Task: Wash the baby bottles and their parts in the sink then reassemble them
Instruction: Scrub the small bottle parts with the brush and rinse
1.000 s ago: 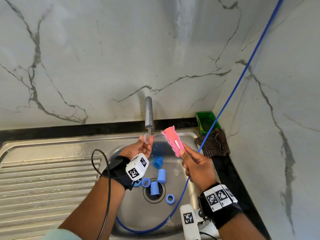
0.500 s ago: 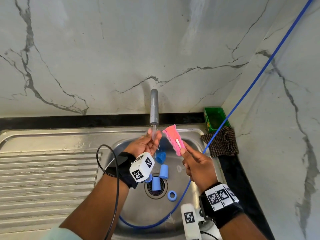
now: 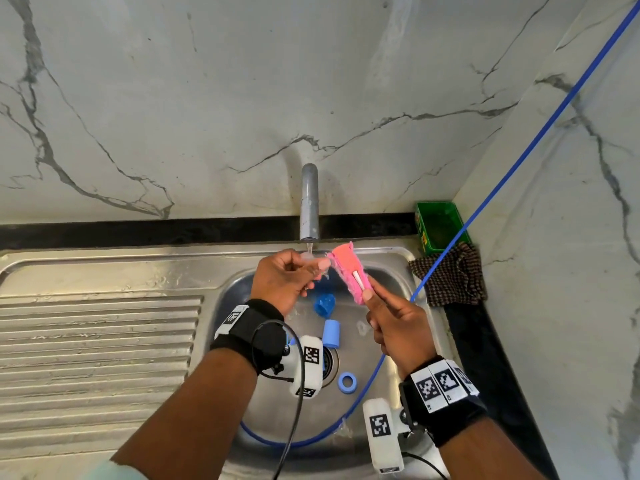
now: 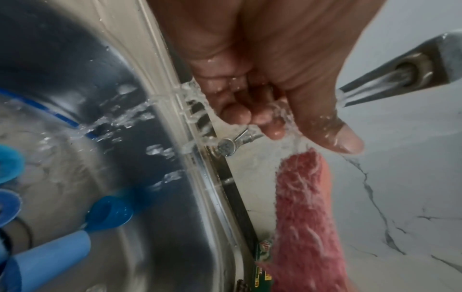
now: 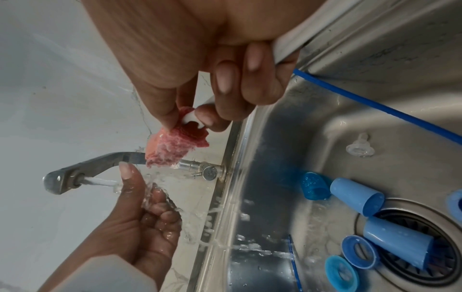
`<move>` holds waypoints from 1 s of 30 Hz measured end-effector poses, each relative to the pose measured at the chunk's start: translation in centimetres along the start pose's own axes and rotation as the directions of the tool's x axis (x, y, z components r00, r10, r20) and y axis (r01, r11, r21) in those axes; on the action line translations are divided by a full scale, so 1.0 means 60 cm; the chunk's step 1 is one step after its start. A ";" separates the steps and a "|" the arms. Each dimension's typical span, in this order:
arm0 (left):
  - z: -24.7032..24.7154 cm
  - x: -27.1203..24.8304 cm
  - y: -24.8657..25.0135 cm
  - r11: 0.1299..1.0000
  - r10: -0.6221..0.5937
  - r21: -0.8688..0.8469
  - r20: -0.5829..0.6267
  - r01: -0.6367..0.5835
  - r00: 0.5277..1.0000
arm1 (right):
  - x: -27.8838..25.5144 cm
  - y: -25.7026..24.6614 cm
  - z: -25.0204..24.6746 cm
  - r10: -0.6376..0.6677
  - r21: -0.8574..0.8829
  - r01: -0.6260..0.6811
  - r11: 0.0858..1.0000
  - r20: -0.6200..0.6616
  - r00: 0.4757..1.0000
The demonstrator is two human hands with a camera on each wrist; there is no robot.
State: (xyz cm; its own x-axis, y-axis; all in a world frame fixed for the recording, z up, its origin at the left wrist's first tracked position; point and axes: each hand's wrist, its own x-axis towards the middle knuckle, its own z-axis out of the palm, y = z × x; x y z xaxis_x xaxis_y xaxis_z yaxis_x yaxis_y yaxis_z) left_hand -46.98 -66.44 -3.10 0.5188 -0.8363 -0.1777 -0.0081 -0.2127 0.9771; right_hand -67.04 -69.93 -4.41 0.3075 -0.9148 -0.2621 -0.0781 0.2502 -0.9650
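Baby bottle parts are seen loose in the sink (image 3: 398,268): blue caps (image 5: 356,197) and blue rings (image 5: 356,251) at the drain, one clear nipple (image 5: 360,149) apart on the basin floor. Left hand (image 3: 289,280) is held under the running tap (image 3: 309,202), fingers curled, water running over them; whether a clear part is pinched there cannot be told. Right hand (image 3: 398,327) is gripped round the white handle of a pink sponge brush (image 3: 348,270), its head just beside the left thumb. A blue cable (image 3: 519,161) is draped into the basin.
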 end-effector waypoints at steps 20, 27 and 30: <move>-0.002 -0.009 0.004 0.978 0.176 0.126 -0.081 -0.165 0.981 | -0.020 -0.008 -0.003 -0.001 0.038 0.002 0.999 -0.017 1.000; -0.009 -0.001 0.006 0.973 0.211 0.113 -0.059 -0.203 0.976 | -0.028 -0.011 -0.004 -0.008 0.038 0.009 0.999 -0.011 1.000; -0.010 -0.001 0.007 0.974 0.206 0.093 0.018 -0.206 0.978 | -0.032 -0.012 -0.003 -0.016 0.032 0.016 0.999 -0.004 1.000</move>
State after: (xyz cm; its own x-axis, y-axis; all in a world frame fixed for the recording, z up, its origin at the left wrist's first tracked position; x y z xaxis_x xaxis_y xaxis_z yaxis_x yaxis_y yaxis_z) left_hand -46.52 -66.19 -2.62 0.4908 -0.8709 0.0251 -0.1946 -0.0815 0.9775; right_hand -67.73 -68.43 -3.20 0.3049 -0.9199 -0.2467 -0.0426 0.2456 -0.9684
